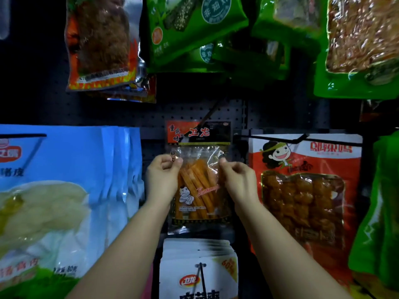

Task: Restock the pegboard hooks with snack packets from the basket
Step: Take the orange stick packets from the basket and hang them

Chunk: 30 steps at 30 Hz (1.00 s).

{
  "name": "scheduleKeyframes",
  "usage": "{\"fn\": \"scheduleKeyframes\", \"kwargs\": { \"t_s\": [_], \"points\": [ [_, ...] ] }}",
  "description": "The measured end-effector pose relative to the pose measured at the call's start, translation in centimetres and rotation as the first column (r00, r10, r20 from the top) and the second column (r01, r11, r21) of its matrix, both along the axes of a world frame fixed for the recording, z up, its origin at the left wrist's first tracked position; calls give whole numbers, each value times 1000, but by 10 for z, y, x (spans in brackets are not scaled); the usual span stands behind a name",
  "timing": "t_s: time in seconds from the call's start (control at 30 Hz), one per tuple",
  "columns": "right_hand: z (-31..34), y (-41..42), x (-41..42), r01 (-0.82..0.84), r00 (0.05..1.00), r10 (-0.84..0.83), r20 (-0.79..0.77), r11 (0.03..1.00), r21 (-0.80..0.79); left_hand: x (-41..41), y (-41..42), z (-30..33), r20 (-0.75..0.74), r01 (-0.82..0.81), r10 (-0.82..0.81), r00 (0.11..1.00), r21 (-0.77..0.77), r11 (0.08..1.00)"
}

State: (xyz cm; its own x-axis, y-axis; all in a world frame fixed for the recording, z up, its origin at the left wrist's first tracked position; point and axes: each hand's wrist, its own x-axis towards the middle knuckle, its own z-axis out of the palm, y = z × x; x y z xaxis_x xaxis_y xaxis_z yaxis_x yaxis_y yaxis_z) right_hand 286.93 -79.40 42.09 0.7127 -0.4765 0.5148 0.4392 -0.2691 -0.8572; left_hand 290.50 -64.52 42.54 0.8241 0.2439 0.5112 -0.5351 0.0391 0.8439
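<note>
Head view: both hands are raised to one snack packet against the dark pegboard [216, 108].
Left grip: left hand [163, 169], fingers curled, pinching the clear upper left edge of the snack packet [199, 169].
Right grip: right hand [236, 172], fingers curled, pinching the upper right edge of the same packet.
Snack packet: between the two grips, upright, orange sticks showing through clear film, red and black header above the fingers.
Hook: a thin dark hook [210, 114] slants down to the packet's header, above both grips.
Left of the grips: blue bags [75, 169].
Right of the grips: red bag [306, 190] on its own hook.
Below the grips: white bags [198, 266].
Above the grips: green bags [194, 29].
</note>
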Motion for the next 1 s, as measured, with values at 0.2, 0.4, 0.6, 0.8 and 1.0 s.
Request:
{"fn": "scheduleKeyframes", "kwargs": {
  "t_s": [0.2, 0.4, 0.6, 0.8, 1.0],
  "points": [
    [-69, -3, -9, -5, 997, 2, -71, 999, -42, -8, 1, -57, 91, -178, 169, 981, 111, 978],
    [-90, 6, -7, -115, 988, 108, -112, 992, -58, -11, -2, -73, 0, -67, 67, 998, 134, 989],
    [-99, 7, -14, -79, 989, 74, -128, 996, -32, -19, 4, -78, -31, 0, 2, 1000, 73, 997],
    [-127, 13, -58, -75, 972, 89, -218, 994, 74, -61, 26, -111, -150, 88, -79, 986, 50, 995],
    [-155, 21, -161, -5, 992, 13, -124, 998, 66, -148, 66, -167, -138, 187, -174, 975, 92, 978]
  ]
}}
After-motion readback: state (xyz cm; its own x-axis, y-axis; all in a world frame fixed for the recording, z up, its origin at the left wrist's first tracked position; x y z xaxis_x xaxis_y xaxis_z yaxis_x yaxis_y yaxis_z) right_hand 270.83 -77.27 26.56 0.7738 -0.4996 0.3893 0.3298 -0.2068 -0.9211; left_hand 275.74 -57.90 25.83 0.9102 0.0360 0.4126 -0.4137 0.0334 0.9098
